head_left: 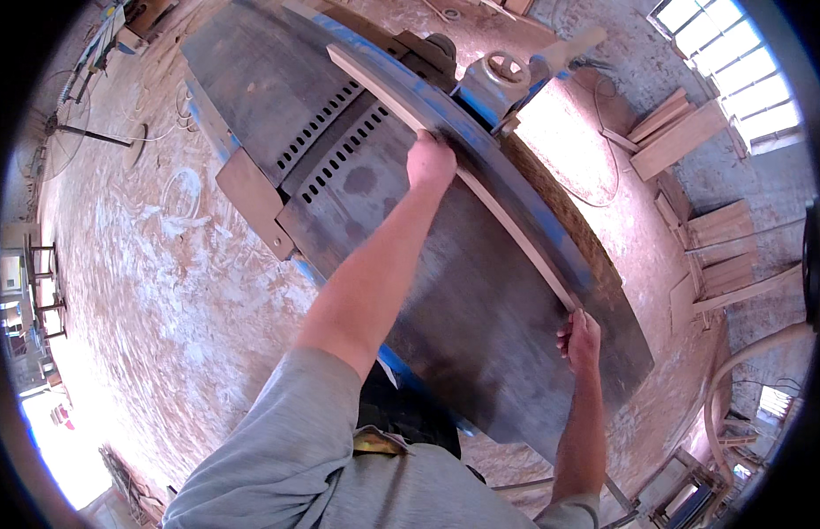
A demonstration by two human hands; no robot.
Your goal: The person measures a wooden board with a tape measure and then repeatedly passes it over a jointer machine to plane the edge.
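A long, narrow wooden strip [507, 225] lies on the dark metal table of a jointer [480, 326], along its blue-edged fence [516, 189]. My left hand [432, 160] is closed on the strip near its middle, just on my side of the slotted cutter gap [335, 141]. The strip's far end extends past that gap. At the near end of the strip, my right hand [582, 339] grips with thumb and curled fingers. Some of the fingers of my left hand are hidden behind its back.
A handwheel [504, 72] and its mount stand behind the fence. A flat guard plate [251, 198] juts from the table's left side. Sawdust covers the floor [198, 291]. Boards [679, 132] lean by the right wall, and a stand fan [74, 128] is at far left.
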